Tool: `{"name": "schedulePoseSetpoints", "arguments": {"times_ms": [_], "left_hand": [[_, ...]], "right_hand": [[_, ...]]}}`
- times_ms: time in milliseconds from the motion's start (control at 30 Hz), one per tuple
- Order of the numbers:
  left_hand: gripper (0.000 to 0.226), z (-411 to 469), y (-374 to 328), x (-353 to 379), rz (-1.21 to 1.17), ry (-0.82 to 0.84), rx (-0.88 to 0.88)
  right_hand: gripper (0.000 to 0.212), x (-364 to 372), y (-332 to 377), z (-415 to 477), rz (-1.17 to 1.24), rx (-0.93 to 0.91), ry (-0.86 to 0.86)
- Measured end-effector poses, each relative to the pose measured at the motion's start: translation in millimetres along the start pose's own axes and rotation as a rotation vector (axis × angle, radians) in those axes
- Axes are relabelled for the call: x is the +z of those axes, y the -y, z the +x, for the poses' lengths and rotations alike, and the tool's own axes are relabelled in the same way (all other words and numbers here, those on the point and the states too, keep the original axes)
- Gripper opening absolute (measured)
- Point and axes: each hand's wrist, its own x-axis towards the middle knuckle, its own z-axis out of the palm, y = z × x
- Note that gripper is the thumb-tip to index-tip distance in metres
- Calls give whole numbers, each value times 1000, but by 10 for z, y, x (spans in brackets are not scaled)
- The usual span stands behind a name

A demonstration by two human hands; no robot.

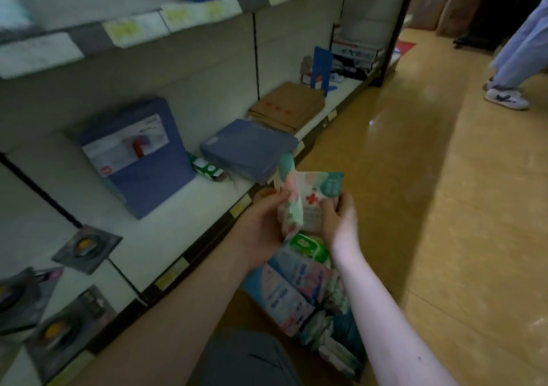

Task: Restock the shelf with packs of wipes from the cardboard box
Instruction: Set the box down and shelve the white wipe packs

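Currently, two packs of wipes are held side by side, just off the front edge of the lower shelf [178, 231] and above the floor [415, 178].

The edge-on pack [288, 207] stands roughly upright. Its long axis runs from the palm up toward the shelf edge, and its narrow side faces the camera. Its wrapper is pastel pink, white and mint green.

The face-on pack [315, 195] touches the first pack on its right side. Its broad front faces the camera and it leans slightly to the right. The front is white with a red cross mark and a teal patch at the upper right corner. The print is too blurred to read.

The left hand [261, 222] cups the edge-on pack from the shelf side, with its thumb curled over the front. The right hand [341, 222] grips the lower right part of the face-on pack, fingers wrapped round its edge. Both forearms extend forward and converge at the packs.

Directly below the hands lies a dense cluster of further packs [296, 282], including a green pack [308, 244]. The container walls cannot be made out.

On the shelf, a flat blue package [249, 148] lies just behind the held packs.
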Motion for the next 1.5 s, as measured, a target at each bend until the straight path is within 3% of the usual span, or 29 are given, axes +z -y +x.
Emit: {"name": "schedulePoseSetpoints", "arguments": {"times_ms": [167, 333, 633, 867, 1000, 1133, 1300, 1500], "left_hand": [[9, -259, -723, 50, 53, -95, 160], [28, -638, -1464, 64, 61, -151, 461], [38, -1426, -2635, -76, 255, -290, 787], [46, -2067, -3417, -462, 448, -560, 1097], [53, -2317, -3735, -750, 577, -729, 1140], [80, -2428, -3995, -998, 665, -876, 1092], [60, -2447, -4123, -1153, 756, -942, 1087], [58, -2429, -4169, -1254, 832, -992, 1095]], "right_hand": [[13, 429, 550, -32, 273, 2, 206], [37, 849, 1172, -69, 344, -4, 339], [37, 1810, 2158, -284, 406, -147, 557], [29, 2686, 2740, -448, 446, -285, 704], [31, 3178, 2938, -462, 415, -352, 787], [34, 3644, 3085, -432, 322, -428, 832], [41, 4057, 3152, -387, 184, -464, 891], [41, 4327, 3126, -412, 47, -488, 917]]}}
